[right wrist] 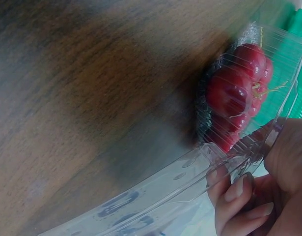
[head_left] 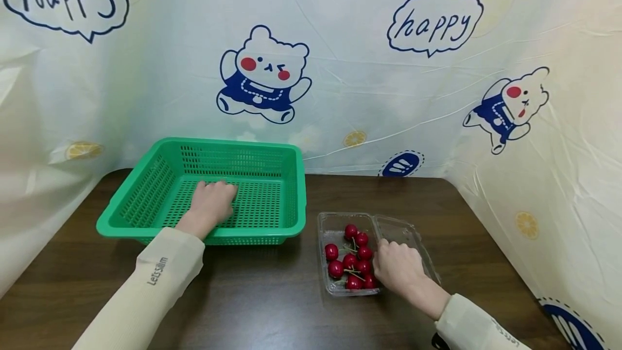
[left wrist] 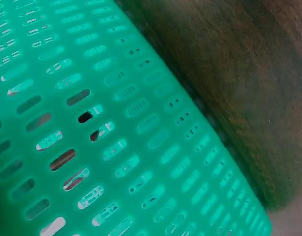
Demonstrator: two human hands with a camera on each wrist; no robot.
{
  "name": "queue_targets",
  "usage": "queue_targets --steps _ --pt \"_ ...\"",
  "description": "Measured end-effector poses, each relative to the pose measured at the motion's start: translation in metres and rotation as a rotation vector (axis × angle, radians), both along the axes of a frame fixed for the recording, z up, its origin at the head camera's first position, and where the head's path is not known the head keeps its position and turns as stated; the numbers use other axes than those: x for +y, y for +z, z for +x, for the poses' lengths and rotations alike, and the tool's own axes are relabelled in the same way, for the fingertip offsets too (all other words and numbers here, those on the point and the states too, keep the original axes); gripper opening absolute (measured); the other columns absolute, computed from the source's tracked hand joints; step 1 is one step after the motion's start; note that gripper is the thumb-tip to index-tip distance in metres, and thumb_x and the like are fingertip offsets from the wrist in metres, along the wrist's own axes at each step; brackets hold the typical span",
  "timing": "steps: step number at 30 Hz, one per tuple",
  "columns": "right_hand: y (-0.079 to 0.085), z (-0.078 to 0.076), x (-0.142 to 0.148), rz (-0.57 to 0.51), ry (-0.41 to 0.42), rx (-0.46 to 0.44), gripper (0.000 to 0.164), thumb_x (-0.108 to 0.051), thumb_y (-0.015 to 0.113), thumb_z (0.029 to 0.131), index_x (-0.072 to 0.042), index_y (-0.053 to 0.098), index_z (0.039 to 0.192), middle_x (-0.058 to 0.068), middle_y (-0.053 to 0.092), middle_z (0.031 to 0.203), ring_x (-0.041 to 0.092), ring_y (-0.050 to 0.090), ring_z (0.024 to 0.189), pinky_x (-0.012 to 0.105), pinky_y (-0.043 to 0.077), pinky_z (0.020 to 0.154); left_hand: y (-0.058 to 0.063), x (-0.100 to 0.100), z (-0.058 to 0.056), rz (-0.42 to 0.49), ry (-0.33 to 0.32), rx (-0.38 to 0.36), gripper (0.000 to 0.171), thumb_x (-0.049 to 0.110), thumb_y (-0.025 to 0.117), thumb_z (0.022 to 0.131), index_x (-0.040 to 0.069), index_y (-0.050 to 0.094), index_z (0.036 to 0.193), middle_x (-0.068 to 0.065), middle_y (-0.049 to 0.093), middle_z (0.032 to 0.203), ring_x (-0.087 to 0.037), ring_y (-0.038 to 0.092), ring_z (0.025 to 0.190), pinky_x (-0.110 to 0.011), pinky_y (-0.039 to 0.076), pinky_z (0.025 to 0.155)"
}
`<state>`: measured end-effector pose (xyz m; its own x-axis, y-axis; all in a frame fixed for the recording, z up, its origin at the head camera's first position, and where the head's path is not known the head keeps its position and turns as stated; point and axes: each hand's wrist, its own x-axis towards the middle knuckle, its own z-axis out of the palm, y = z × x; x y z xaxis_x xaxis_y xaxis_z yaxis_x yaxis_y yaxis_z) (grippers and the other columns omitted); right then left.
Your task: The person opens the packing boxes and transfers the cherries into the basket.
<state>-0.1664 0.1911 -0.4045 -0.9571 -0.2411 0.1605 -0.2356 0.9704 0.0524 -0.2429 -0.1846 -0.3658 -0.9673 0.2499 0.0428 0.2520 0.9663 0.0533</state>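
Note:
My left hand (head_left: 212, 204) is over the inside of a green plastic basket (head_left: 297, 199), its wrist crossing the near rim. Its fingertips are hidden, and the basket's slotted wall (left wrist: 136, 108) fills most of the left wrist view. To the right, my right hand (head_left: 399, 266) grips a clear plastic clamshell container (head_left: 322, 271) by the hinge side. The curled fingers (right wrist: 234, 194) press against its edge in the right wrist view. Several dark red cherries (head_left: 350, 261), some with green stems, lie in the container's tray. Its transparent lid (head_left: 405, 231) is folded out to the right.
Everything stands on a dark brown wooden table (head_left: 272, 307). A pale plastic sheet (head_left: 350, 96) printed with bears and lettering hangs behind the table and along both sides. The basket occupies the back left, close to the sheet.

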Motion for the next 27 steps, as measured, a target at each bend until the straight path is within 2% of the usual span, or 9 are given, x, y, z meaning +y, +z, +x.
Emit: queue_targets --steps 1,5,8,10,12,18,27 --pt "0.0000 -0.0001 0.0000 -0.001 0.000 -0.003 0.024 -0.016 0.060 0.084 -0.006 0.051 0.064 0.009 0.053 0.051 0.023 0.050 0.041 0.041 0.042 0.034 -0.0001 -0.0006 0.0003 0.011 -0.004 -0.014 0.012 -0.002 0.060 0.085 0.001 0.068 0.094 -0.019 0.067 0.086 -0.038 0.061 0.078 -0.064 0.045 0.087" --pt "-0.0003 0.0000 -0.0003 -0.005 -0.002 -0.009 0.025 -0.016 0.060 0.085 -0.006 0.051 0.064 0.009 0.053 0.051 0.023 0.050 0.041 0.041 0.042 0.033 0.0001 -0.0030 -0.0012 0.048 -0.009 -0.081 0.011 -0.004 0.060 0.083 0.005 0.062 0.077 -0.011 0.060 0.070 -0.025 0.053 0.062 -0.049 0.049 0.070" --pt "-0.0007 -0.0002 -0.0004 -0.006 -0.007 -0.017 0.025 -0.016 0.060 0.085 -0.006 0.051 0.064 0.010 0.054 0.051 0.023 0.050 0.041 0.041 0.043 0.034 0.0000 -0.0049 -0.0025 0.054 0.005 -0.132 0.009 0.003 0.067 0.083 0.006 0.062 0.077 -0.010 0.061 0.071 -0.022 0.050 0.060 -0.040 0.045 0.058" --pt "-0.0006 -0.0005 -0.0005 -0.005 -0.010 -0.026 0.025 -0.016 0.059 0.085 -0.006 0.051 0.064 0.010 0.054 0.051 0.023 0.050 0.041 0.041 0.043 0.034 -0.0001 -0.0058 -0.0026 0.054 0.016 -0.160 0.009 0.009 0.073 0.081 0.003 0.065 0.082 -0.012 0.066 0.077 -0.024 0.057 0.064 -0.043 0.050 0.061" --pt "-0.0005 -0.0006 -0.0007 -0.002 -0.013 -0.030 0.025 -0.016 0.059 0.086 -0.006 0.052 0.065 0.010 0.054 0.052 0.023 0.051 0.042 0.041 0.043 0.035 0.0000 -0.0067 -0.0023 0.052 0.021 -0.170 0.018 0.014 0.076 0.079 0.002 0.068 0.090 -0.015 0.070 0.086 -0.028 0.062 0.071 -0.046 0.053 0.065" --pt "-0.0006 -0.0008 -0.0006 -0.003 -0.018 -0.031 0.025 -0.016 0.059 0.086 -0.006 0.051 0.065 0.009 0.053 0.051 0.023 0.050 0.041 0.041 0.043 0.035 0.0011 -0.0083 -0.0011 0.069 0.022 -0.166 0.021 0.015 0.078 0.078 0.003 0.067 0.090 -0.014 0.069 0.083 -0.026 0.061 0.065 -0.045 0.052 0.062" --pt "-0.0011 -0.0021 -0.0002 -0.005 -0.019 -0.026 0.026 -0.016 0.059 0.085 -0.006 0.050 0.063 0.007 0.050 0.050 0.020 0.046 0.040 0.039 0.041 0.033 0.0031 -0.0079 -0.0019 0.070 0.030 -0.176 0.028 0.015 0.076 0.080 0.000 0.067 0.101 -0.019 0.069 0.096 -0.031 0.062 0.074 -0.049 0.054 0.066"
